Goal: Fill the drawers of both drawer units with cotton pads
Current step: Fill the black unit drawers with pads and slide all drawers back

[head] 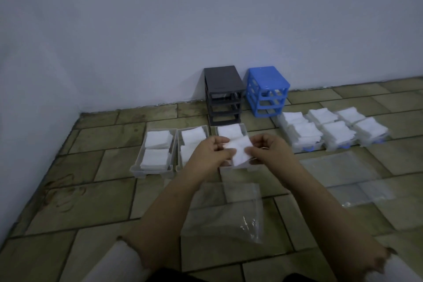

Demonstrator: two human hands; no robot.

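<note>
Cotton pads point(239, 152) — no writing legible.

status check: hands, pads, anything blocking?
Left hand and right hand both pinch one stack of cotton pads over the third grey drawer. Both frames empty. Plastic bag lies in front, not blocking.

Both hands cover most of the third grey drawer point(244, 130); the second drawer point(180, 144) is half hidden too. Sleeves run off the bottom edge.

White sleeves point(119, 261), pushed-up; forearms bare.
</note>
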